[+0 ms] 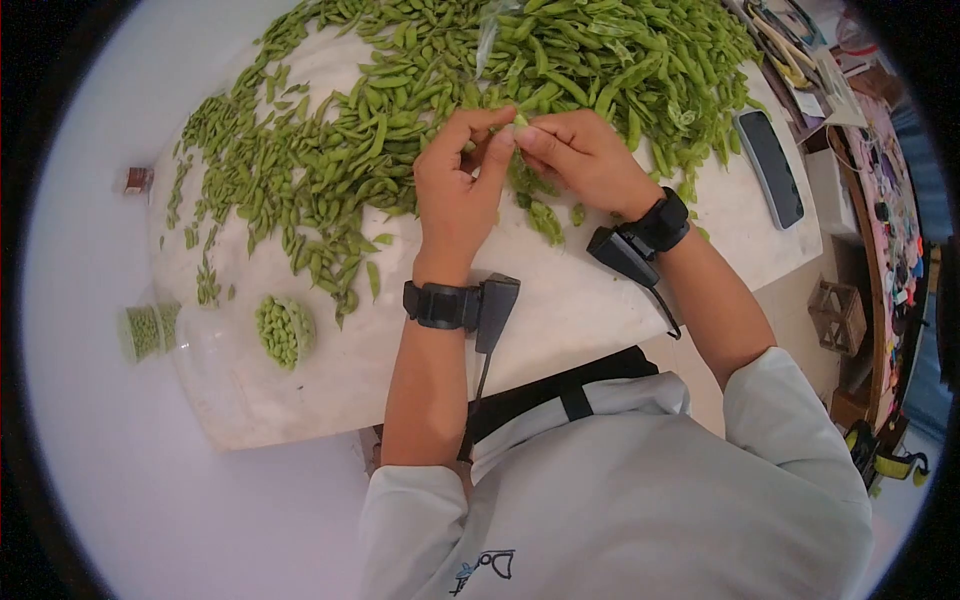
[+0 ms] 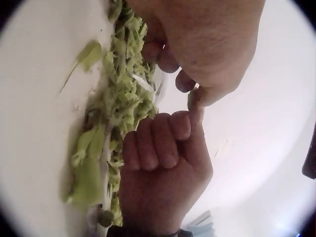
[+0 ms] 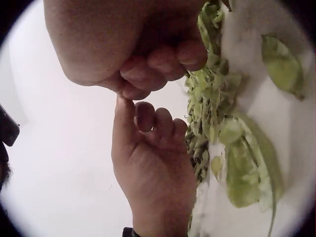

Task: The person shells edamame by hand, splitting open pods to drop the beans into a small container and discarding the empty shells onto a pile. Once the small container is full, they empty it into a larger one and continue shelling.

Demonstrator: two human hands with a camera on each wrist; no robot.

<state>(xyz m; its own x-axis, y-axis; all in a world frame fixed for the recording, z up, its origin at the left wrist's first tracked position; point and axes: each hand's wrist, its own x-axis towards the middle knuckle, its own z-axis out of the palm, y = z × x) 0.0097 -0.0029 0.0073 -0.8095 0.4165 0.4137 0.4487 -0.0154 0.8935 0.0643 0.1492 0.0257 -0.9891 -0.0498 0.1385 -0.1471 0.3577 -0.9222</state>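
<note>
Over the near edge of a big heap of green edamame pods, both hands meet fingertip to fingertip. Between them is a small green edamame pod, mostly covered by the fingers. My left hand pinches it with thumb and forefinger. From the other side my right hand pinches it too, its other fingers curled under. In the left wrist view, only a sliver of the pod shows between the thumbs. Opened pods lie on the white tabletop below the hands.
A clear cup of shelled green beans stands at the table's left front, with another bean container farther left. A phone lies at the right edge. Clear plastic sits on the heap. Cluttered shelving stands beyond the right side.
</note>
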